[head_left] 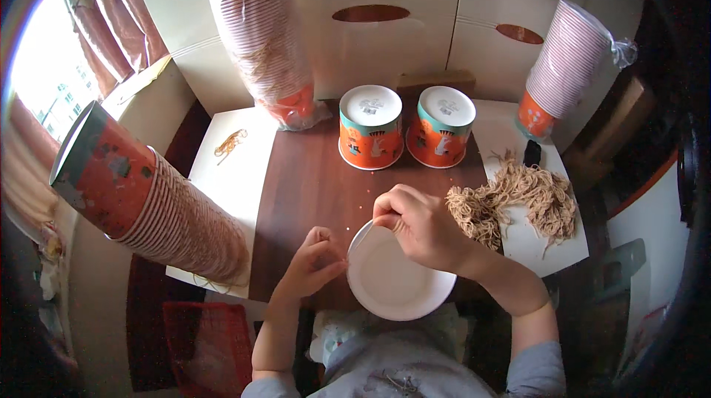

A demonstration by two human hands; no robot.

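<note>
A white paper bucket (400, 279) is right in front of me at the table's near edge, its round mouth facing up and its inside bare white. My right hand (418, 224) reaches over its far rim, thumb and fingers pinched together at the upper left of the rim. A thin pale line runs from that pinch toward my left hand; whether it is a string or the rim's edge I cannot tell. Beside the rim's left side, my left hand (315, 263) has its fingers curled in and its thumb toward the bucket. What it holds, if anything, is hidden.
Two orange-and-green paper buckets (372, 139) (442, 139) stand upside down at the back. Tall bucket stacks rise at left (178, 213), back left (259, 35) and back right (566, 61). Tan strings (529, 202) lie heaped on the right white board (566, 250); a few strands (230, 144) lie left.
</note>
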